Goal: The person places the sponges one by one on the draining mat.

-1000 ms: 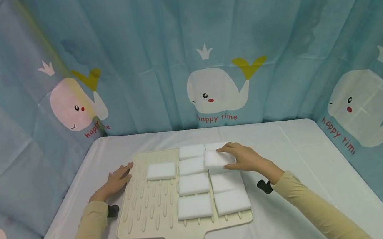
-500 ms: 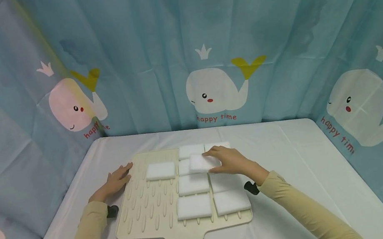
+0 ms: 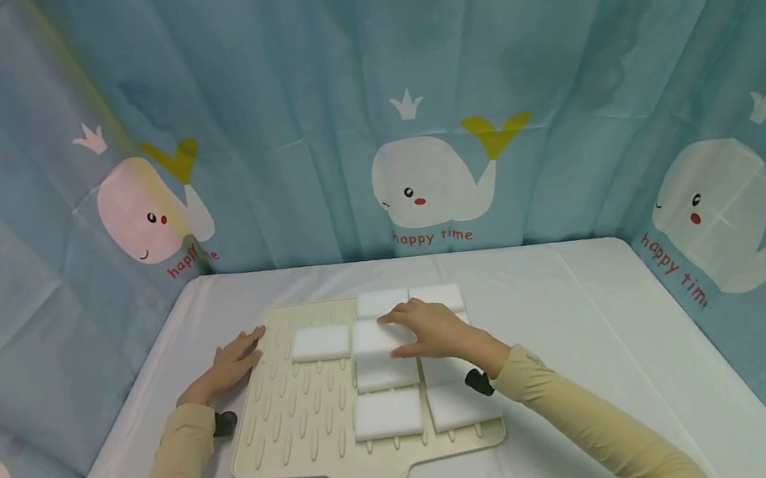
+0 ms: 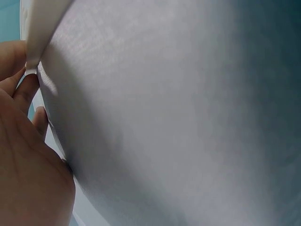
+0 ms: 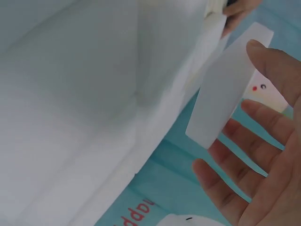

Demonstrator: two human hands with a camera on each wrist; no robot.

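Observation:
A cream ridged drying mat [image 3: 295,431] with a spout at its front lies on the white table. My right hand [image 3: 445,334] pinches a white sponge block [image 5: 225,89] between thumb and fingers. In the head view this sponge is over the mat's middle column, blending with the blocks under it. Several more white sponges lie in two columns on the mat's right half, such as the front sponge [image 3: 388,414]; my right hand and forearm partly cover the right column. A separate sponge [image 3: 320,342] lies to the left. My left hand [image 3: 228,366] rests its fingers at the mat's left edge.
White cloth [image 3: 551,287] covers the table. Blue curtains [image 3: 287,120] printed with whales stand behind the table and along both sides. A dark strap piece shows at each wrist.
My right hand has carried the sponge leftward from the right column to over the middle column and lowered it toward the blocks there. The left hand stays at the mat's edge.

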